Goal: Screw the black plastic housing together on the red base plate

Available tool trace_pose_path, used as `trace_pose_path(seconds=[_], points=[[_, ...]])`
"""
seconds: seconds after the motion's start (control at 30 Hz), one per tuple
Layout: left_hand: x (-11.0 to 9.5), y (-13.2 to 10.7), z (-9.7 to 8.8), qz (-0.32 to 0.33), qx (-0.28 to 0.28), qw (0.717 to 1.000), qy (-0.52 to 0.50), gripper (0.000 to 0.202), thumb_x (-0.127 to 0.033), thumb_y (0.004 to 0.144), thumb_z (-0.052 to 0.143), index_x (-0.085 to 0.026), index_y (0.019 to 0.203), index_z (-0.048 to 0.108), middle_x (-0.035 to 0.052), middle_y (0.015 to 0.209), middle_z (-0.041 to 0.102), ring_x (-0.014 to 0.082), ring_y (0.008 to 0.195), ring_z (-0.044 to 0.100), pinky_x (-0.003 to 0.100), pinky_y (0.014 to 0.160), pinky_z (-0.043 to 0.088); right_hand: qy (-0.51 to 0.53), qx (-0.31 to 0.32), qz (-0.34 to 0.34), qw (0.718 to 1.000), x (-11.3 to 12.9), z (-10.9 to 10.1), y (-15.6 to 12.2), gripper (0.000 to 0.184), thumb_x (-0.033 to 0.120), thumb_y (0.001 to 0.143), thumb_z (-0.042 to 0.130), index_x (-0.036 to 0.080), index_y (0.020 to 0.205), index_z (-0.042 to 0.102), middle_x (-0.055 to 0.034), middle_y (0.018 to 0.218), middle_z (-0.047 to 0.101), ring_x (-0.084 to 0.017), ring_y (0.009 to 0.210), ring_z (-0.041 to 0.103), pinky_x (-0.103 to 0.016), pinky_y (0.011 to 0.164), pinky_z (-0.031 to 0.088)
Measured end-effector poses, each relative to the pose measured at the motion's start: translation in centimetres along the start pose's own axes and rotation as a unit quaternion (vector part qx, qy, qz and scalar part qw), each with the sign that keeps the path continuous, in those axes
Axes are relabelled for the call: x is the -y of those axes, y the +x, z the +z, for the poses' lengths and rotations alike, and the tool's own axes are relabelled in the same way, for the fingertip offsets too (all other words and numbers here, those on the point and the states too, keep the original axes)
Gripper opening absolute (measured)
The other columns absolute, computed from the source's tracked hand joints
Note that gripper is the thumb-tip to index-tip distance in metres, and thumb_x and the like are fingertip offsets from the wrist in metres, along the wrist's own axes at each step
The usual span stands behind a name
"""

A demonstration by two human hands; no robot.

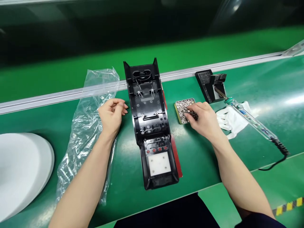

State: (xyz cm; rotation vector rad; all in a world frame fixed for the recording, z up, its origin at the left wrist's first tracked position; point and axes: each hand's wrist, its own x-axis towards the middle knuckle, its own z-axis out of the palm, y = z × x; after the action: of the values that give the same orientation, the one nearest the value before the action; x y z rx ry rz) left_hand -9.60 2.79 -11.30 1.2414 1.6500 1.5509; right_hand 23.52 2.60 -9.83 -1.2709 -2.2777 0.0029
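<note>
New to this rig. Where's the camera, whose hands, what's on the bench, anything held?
No machine: one head-worn camera looks down at a person's own bare hands over a green bench. An open black plastic housing lies in the middle. The left hand rests curled at a clear plastic bag; whether it holds anything is unclear. The right hand digs into a small tray of tiny metal parts. Further right: a white glove, a soldering iron, its black stand.

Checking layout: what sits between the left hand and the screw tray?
The open black housing lies lengthwise between the left hand and the screw tray, seen in the head view.
</note>
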Motion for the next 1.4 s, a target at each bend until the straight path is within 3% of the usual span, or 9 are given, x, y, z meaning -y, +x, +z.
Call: trace_pose_path(seconds=[0.2, 0.43, 0.67, 0.8, 1.0, 1.1, 1.17, 1.33, 1.4], points=[[0.0, 0.0, 0.0, 0.003, -0.001, 1.000, 0.000, 0.012, -0.027, 0.069, 0.067, -0.015, 0.072, 0.067, 0.0002, 0.059, 0.060, 0.0069, 0.047, 0.053, 0.015, 0.045, 0.044, -0.102, 0.035, 0.030, 0.994, 1.1, 0.7, -0.1, 0.010, 0.013, 0.084, 0.059, 0.015, 0.089, 0.067, -0.0040, 0.090, 0.059, -0.025, 0.085, 0.049, -0.037, 0.071, 0.030], [-0.1, -0.1, 0.1, 0.004, -0.010, 1.000, -0.002, 0.013, -0.029, 0.068, 0.066, -0.016, 0.069, 0.068, -0.0004, 0.056, 0.059, 0.0074, 0.046, 0.052, 0.016, 0.044, 0.044, -0.101, -0.003, -0.019, 0.995, 1.1, 0.6, 0.1, 0.019, 0.010, 0.091, 0.045, 0.013, 0.080, 0.061, -0.0063, 0.086, 0.056, -0.023, 0.079, 0.047, -0.035, 0.070, 0.028], [0.0, 0.0, 0.1, 0.007, -0.003, 1.000, -0.015, 0.012, -0.027, 0.069, 0.066, -0.016, 0.072, 0.068, 0.0000, 0.058, 0.061, 0.0074, 0.046, 0.053, 0.016, 0.044, 0.044, -0.034, 0.021, -0.005, 0.999, 0.8, 0.9, 0.2, 0.024, 0.013, 0.084, 0.051, 0.014, 0.102, 0.067, -0.0031, 0.096, 0.060, -0.022, 0.088, 0.054, -0.035, 0.075, 0.032], [0.1, 0.0, 0.1, 0.008, -0.001, 1.000, -0.025, 0.013, -0.028, 0.068, 0.066, -0.015, 0.072, 0.068, 0.0008, 0.059, 0.062, 0.0073, 0.046, 0.054, 0.015, 0.043, 0.044, -0.032, 0.000, 0.001, 0.999, 0.6, 1.5, 0.3, 0.017, 0.012, 0.081, 0.050, 0.014, 0.088, 0.065, -0.0024, 0.090, 0.060, -0.022, 0.083, 0.054, -0.036, 0.073, 0.030], [0.2, 0.0, -0.1, 0.000, 0.011, 0.999, -0.032, 0.014, -0.026, 0.068, 0.065, -0.014, 0.074, 0.069, 0.0009, 0.062, 0.064, 0.0070, 0.048, 0.056, 0.014, 0.044, 0.045, 0.020, -0.055, -0.034, 0.998, 0.2, 1.2, 0.4, 0.016, 0.014, 0.091, 0.047, 0.013, 0.089, 0.063, -0.0035, 0.086, 0.058, -0.020, 0.082, 0.055, -0.035, 0.074, 0.035], [0.1, -0.1, -0.1, -0.002, 0.016, 0.999, -0.033, 0.012, -0.023, 0.070, 0.064, -0.014, 0.075, 0.069, 0.0003, 0.063, 0.064, 0.0066, 0.048, 0.056, 0.013, 0.044, 0.045, 0.115, -0.084, -0.011, 0.990, 0.7, 0.1, 0.7, 0.014, 0.017, 0.098, 0.052, 0.012, 0.091, 0.064, -0.0036, 0.088, 0.059, -0.016, 0.080, 0.055, -0.031, 0.075, 0.040], [0.0, 0.0, 0.0, -0.008, 0.016, 0.999, -0.033, 0.008, -0.019, 0.071, 0.062, -0.014, 0.074, 0.069, -0.0002, 0.062, 0.064, 0.0064, 0.048, 0.056, 0.013, 0.044, 0.045, 0.263, -0.082, 0.040, 0.960, 1.3, -0.7, 0.8, 0.009, 0.018, 0.099, 0.060, 0.014, 0.096, 0.067, -0.0026, 0.091, 0.062, -0.013, 0.080, 0.056, -0.026, 0.074, 0.043], [-0.5, 0.0, 0.2, -0.029, 0.006, 0.999, -0.045, 0.010, -0.009, 0.074, 0.060, -0.013, 0.072, 0.069, -0.0008, 0.059, 0.063, 0.0058, 0.046, 0.055, 0.012, 0.043, 0.045, 0.632, 0.014, 0.138, 0.762, 2.7, -2.1, 0.8, 0.010, 0.019, 0.096, 0.075, 0.026, 0.103, 0.077, -0.0034, 0.089, 0.065, -0.012, 0.080, 0.062, -0.017, 0.072, 0.053], [-0.8, -0.1, 0.2, -0.042, 0.003, 0.998, -0.046, 0.012, -0.006, 0.073, 0.059, -0.013, 0.072, 0.069, -0.0008, 0.059, 0.063, 0.0057, 0.046, 0.055, 0.012, 0.043, 0.045, 0.672, 0.034, 0.136, 0.727, 3.1, -2.3, 0.9, 0.008, 0.020, 0.094, 0.078, 0.025, 0.101, 0.078, -0.0055, 0.088, 0.064, -0.012, 0.079, 0.062, -0.017, 0.072, 0.054]])
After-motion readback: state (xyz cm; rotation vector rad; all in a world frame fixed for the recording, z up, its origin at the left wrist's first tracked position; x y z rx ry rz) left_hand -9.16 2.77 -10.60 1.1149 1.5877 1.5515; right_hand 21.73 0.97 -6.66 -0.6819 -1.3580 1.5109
